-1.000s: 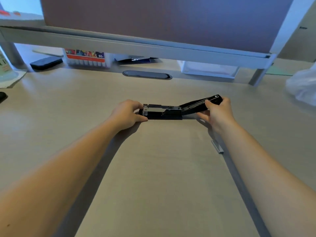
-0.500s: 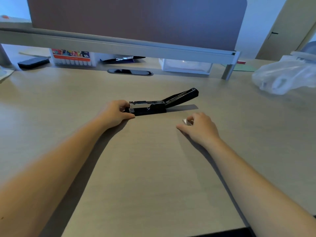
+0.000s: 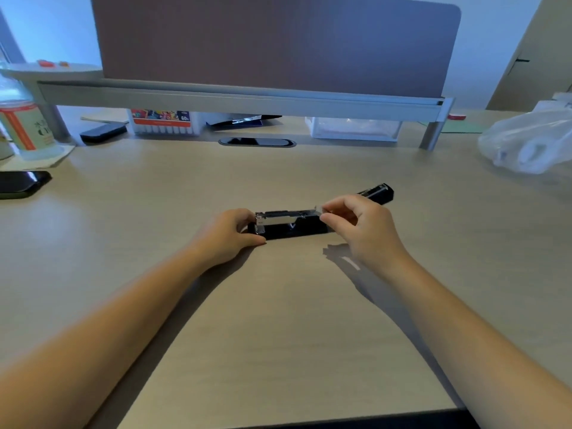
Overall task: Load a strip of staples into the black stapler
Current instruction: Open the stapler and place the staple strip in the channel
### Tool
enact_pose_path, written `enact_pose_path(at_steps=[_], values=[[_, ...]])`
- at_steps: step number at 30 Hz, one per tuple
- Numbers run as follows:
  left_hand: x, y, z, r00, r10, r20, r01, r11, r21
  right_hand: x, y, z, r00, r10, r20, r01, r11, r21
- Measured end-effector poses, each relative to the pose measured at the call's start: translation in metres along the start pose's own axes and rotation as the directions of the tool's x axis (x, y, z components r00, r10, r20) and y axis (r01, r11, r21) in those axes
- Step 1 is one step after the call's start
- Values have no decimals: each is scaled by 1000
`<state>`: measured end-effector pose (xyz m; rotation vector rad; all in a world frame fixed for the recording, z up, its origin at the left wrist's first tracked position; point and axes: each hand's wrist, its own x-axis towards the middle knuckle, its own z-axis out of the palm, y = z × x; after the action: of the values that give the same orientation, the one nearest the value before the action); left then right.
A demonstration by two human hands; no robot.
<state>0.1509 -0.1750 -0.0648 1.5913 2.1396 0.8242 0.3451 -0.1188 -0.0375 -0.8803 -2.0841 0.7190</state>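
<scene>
The black stapler lies in the middle of the desk with its lid swung open to the back right and its metal magazine exposed. My left hand grips the stapler's front end at the left. Over the magazine's right end, my right hand pinches a short silver staple strip between thumb and forefinger. Another staple strip lies on the desk under my right wrist.
A black phone and a drink cup sit at the far left. A marker box, a clear box and a cable slot line the back under the shelf. A plastic bag is at the right.
My right hand let go of the lid, reached down to the desk, then rose to the magazine with a staple strip pinched in it. My left hand stayed on the stapler's front.
</scene>
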Motion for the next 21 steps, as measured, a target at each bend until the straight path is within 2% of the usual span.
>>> enact_pose_path(at_steps=[4,10,21], values=[[-28,9,-2,1000,27,-4,-27,999,35,-2,-14,14,994,-81,70,85,994,-68],[-47,11,-1,998,51,24,-51,999,-1,-2,-19,27,966,-162,201,193,970,-148],[-45,7,0,996,85,29,-85,996,-5,-5,-7,33,951,-213,222,260,943,-209]])
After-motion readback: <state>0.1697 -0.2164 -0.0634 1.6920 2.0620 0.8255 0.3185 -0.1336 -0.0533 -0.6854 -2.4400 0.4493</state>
